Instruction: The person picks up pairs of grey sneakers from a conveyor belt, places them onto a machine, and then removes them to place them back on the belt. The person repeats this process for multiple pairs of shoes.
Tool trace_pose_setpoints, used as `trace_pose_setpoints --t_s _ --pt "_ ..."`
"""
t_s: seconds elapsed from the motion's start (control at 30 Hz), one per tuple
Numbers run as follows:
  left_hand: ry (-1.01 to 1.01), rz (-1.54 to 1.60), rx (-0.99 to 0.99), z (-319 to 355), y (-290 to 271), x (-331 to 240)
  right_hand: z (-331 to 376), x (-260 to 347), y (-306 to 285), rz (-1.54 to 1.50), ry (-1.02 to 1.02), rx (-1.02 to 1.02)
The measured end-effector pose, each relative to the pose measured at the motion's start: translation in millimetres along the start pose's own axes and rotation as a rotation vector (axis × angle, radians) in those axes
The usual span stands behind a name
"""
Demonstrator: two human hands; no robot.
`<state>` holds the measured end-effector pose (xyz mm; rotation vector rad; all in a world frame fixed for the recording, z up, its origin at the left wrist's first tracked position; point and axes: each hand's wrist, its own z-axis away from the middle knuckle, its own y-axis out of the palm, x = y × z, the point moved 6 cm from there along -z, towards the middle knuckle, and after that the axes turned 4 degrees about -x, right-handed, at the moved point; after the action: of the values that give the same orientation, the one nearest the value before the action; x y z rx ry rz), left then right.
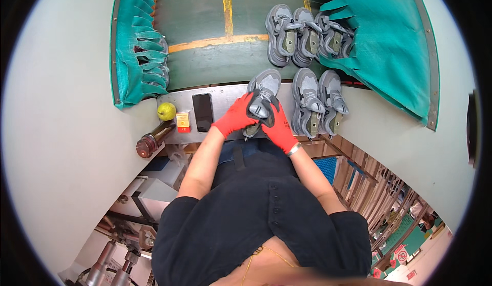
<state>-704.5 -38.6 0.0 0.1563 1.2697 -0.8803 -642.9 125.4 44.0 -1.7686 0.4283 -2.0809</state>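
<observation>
A grey sneaker point(269, 81) with laces stands on the metal ledge in front of me, its toe pointing away. My left hand point(237, 115), in a red glove with dark fingertips, grips the shoe's tongue and collar from the left side. My right hand point(279, 127), gloved the same way, closes on the tongue and opening from the right. The fingers of both hands cover much of the shoe's opening and part of its heel. Just right of my hands, two matching sneakers, a nearer one point(307, 94) and a farther one point(333, 92), stand side by side.
Beyond the ledge runs a green belt point(200, 65) with several grey sneakers point(279, 35) at its right. Teal strip curtains point(384, 45) hang at both sides. Left on the ledge are a black phone point(203, 113), small box point(183, 122), yellow-green fruit point(166, 111) and dark bottle point(154, 140).
</observation>
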Motion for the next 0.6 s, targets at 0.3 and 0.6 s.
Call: trace_pose_setpoints --t_s 0.3,0.6 --pt "-0.127 -0.008 -0.267 -27 -2 29 -31 -31 -11 -0.121 0.238 -0.258" --pt "-0.216 -0.351 -0.241 5 2 -45 -43 -26 -18 -0.054 0.288 -0.276"
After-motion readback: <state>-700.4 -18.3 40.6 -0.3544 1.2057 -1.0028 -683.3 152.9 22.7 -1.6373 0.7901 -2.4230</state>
